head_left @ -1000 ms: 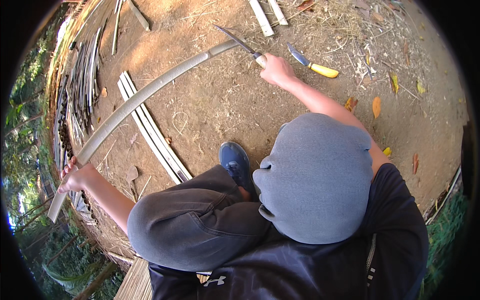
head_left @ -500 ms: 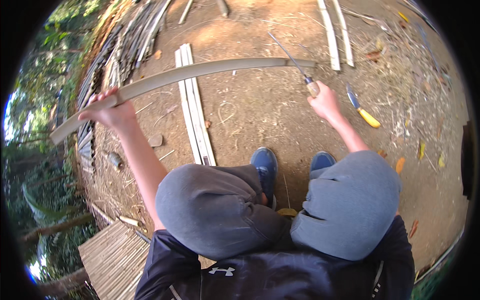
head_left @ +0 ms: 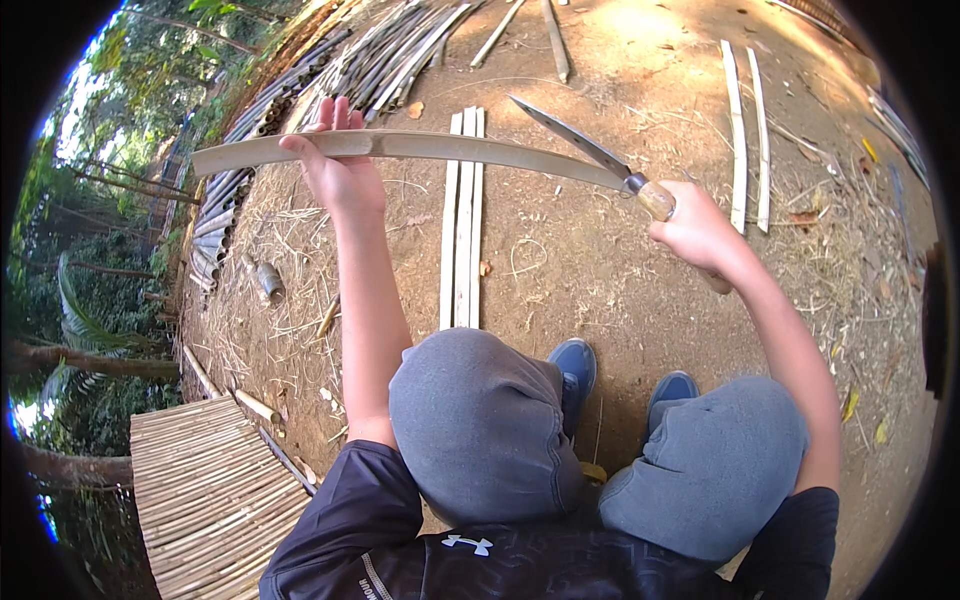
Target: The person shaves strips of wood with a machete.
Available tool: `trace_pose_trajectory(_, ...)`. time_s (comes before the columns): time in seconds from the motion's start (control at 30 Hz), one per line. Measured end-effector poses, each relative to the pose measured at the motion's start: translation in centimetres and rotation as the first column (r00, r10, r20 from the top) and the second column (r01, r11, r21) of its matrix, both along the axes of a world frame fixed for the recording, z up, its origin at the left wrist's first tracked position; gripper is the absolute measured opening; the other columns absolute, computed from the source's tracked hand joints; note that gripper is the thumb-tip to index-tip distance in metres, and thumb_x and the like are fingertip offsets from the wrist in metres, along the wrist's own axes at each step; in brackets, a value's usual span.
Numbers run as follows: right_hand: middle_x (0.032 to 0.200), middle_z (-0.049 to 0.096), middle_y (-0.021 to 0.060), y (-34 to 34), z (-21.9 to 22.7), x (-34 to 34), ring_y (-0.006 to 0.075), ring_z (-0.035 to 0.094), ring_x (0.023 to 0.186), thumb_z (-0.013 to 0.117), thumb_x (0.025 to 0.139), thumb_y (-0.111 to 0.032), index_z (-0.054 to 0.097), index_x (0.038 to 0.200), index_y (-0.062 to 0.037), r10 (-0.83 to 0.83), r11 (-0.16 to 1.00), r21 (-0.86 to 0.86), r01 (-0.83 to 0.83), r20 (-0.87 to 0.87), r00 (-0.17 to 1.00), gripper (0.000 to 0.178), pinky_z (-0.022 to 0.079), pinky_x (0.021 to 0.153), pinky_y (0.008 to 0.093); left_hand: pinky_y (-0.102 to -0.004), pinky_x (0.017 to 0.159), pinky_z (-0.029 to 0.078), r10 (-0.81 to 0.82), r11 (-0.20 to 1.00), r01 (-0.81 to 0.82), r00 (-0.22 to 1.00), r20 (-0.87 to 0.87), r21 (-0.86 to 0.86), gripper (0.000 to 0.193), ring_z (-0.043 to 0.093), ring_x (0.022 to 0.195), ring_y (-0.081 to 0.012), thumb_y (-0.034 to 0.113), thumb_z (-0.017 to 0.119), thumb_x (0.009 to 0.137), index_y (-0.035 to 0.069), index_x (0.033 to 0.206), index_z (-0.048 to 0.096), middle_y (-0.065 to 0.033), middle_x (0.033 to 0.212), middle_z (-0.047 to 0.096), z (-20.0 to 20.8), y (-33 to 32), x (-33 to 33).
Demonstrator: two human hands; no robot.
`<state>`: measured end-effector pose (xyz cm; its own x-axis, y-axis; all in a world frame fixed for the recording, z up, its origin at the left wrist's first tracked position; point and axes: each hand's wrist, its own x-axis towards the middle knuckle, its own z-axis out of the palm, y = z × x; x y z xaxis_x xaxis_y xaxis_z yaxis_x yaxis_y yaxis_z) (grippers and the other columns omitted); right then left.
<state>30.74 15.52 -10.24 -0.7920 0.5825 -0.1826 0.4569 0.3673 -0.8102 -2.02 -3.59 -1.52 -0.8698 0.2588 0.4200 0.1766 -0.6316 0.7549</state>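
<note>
My left hand (head_left: 347, 188) supports a long, curved bamboo strip (head_left: 450, 147) near its left end, thumb across the near edge and fingertips showing beyond the far edge. The strip arcs to the right in front of me. Closed around a wooden handle, my right hand (head_left: 705, 232) holds a long-bladed knife (head_left: 575, 140). Its dark blade slants up and to the left over the strip's right end, close to the handle. Whether blade and strip touch, I cannot tell.
Beyond my knees, several pale split bamboo strips (head_left: 462, 230) lie on the dirt ground. Two more strips (head_left: 735, 140) are at the far right. A pile of bamboo poles (head_left: 390, 60) is at the far left. Nearer left are a bottle (head_left: 269, 281) and a slatted bamboo platform (head_left: 215, 490).
My left hand has moved right and farther away, turning palm up under the strip. My right hand has shifted right and nearer; the blade now slants more flatly across the strip's end.
</note>
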Motion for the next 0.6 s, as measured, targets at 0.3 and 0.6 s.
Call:
trace_pose_trajectory(0.3,0.066,0.055,0.0026,1.1,4.4,0.3,0.0121,0.054,0.051,0.063,0.078,-0.003,0.06,0.103,-0.0003,-0.101,0.99,-0.089,0.105,0.052,0.993,0.025,0.045,0.048,0.0299,-0.0357,0.071,0.045,-0.264,0.957,0.244,0.956,0.128,0.155,0.065,0.048,0.064,-0.0188,0.076,0.024,0.095,0.015,0.087,0.043,-0.0021,0.073,0.046,-0.3,0.1,1.5)
trace_pose_trajectory(0.6,0.065,0.055,0.0031,0.3,10.9,-1.7,0.0105,0.053,0.048,0.066,0.078,-0.004,0.055,0.095,0.0026,-0.05,0.988,-0.141,0.065,0.109,0.993,0.021,0.044,0.043,0.0291,-0.0382,0.061,0.048,-0.255,0.963,0.249,0.965,0.055,0.101,0.061,0.052,0.053,-0.0194,0.074,0.041,0.093,0.014,0.085,0.046,-0.0005,0.061,0.046,2.6,1.8,1.4)
